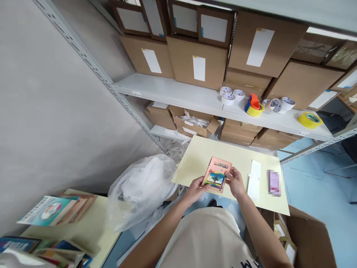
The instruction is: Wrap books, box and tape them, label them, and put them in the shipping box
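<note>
Both hands hold a small pink book (216,174) with a tree picture on its cover, just above the near edge of a pale yellow table (200,156). My left hand (196,189) grips its lower left edge, fingers closed on it. My right hand (234,181) pinches its right edge. To the right on the table lie white paper slips (254,179) and a blurred pink item (273,182).
Metal shelving behind the table carries cardboard boxes (198,61), white tape rolls (228,95), an orange tape dispenser (253,104) and a yellow tape roll (310,120). A white plastic bag (141,190) sits left of the table. Books (55,210) lie on a side table. An open carton (306,234) stands at the right.
</note>
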`<state>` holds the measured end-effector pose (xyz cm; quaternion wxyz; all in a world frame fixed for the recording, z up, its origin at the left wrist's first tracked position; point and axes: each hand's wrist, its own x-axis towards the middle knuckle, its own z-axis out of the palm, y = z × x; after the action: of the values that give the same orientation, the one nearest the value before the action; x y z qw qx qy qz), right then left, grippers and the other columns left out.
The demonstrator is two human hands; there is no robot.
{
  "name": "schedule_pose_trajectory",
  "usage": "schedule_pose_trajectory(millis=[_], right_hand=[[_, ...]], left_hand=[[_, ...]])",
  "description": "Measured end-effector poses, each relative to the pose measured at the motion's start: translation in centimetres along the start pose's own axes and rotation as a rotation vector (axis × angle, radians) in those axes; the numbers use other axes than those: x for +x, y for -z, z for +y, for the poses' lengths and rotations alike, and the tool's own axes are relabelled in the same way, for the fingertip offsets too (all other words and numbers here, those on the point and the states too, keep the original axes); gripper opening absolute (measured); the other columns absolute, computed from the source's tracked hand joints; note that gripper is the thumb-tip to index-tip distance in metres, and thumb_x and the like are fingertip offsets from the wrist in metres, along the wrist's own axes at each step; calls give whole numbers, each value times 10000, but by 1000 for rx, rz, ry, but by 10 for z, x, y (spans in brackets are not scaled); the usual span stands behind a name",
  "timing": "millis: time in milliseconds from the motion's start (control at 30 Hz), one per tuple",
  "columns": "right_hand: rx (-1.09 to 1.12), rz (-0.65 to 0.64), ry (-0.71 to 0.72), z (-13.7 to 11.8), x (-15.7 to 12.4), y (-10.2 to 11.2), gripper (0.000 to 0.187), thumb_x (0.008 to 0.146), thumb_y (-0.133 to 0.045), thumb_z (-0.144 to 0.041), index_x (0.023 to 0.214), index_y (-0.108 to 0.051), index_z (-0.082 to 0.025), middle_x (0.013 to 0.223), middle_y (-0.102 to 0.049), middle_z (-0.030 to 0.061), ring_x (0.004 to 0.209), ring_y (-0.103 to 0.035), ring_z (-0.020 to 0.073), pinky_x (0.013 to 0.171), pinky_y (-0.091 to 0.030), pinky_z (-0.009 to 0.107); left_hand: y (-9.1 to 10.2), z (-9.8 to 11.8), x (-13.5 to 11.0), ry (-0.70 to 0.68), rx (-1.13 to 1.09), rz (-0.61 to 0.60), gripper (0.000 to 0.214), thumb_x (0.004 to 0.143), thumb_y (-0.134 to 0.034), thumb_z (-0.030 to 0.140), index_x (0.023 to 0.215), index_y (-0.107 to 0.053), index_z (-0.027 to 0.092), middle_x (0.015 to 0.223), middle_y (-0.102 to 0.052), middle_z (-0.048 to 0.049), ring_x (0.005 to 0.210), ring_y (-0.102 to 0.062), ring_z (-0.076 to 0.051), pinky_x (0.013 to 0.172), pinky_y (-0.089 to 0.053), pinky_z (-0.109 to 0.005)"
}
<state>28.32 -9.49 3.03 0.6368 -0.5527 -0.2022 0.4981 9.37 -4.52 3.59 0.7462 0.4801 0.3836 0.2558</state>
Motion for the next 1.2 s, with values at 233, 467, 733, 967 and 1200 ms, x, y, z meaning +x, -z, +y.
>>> schedule_pose_trajectory(millis=[233,467,733,967,1200], right_hand=[[-14,36,-13,-11,23,25,355,656,-794,-468,851,-608,-236,875,-694,13,758,-662,180,652,-567,326],[21,46,-19,-14,40,20,269,708,-717,-469,809,-613,-242,815,-704,15,694,-654,181,681,-551,341],[-93,-85,83,-41,51,8,602,524,-873,-377,1065,-628,-277,1211,-653,61,1070,-639,271,875,-527,415],[-77,-20,34,-41,47,4,398,608,-824,-498,796,-578,-250,716,-626,-35,665,-632,159,698,-563,372],[-136,131,59,-49,41,14,364,623,-818,-468,814,-614,-236,785,-647,-24,645,-598,127,615,-573,313]], left_hand=[[-14,-17,26,56,-119,248,450,594,-825,521,859,-699,181,860,-718,-55,791,-659,-174,818,-540,-326],[1,-18,50,155,-244,238,444,525,-874,462,808,-689,174,727,-687,-16,665,-630,-139,795,-541,-344],[6,-2,64,413,-403,-206,396,529,-887,419,800,-744,169,767,-723,-57,697,-644,-164,765,-516,-328],[19,11,63,362,-271,-284,395,640,-780,539,862,-752,213,954,-746,-89,967,-663,-260,847,-496,-359],[39,21,69,213,-118,-192,517,662,-752,597,991,-746,199,1051,-739,-124,968,-670,-245,858,-502,-360]])
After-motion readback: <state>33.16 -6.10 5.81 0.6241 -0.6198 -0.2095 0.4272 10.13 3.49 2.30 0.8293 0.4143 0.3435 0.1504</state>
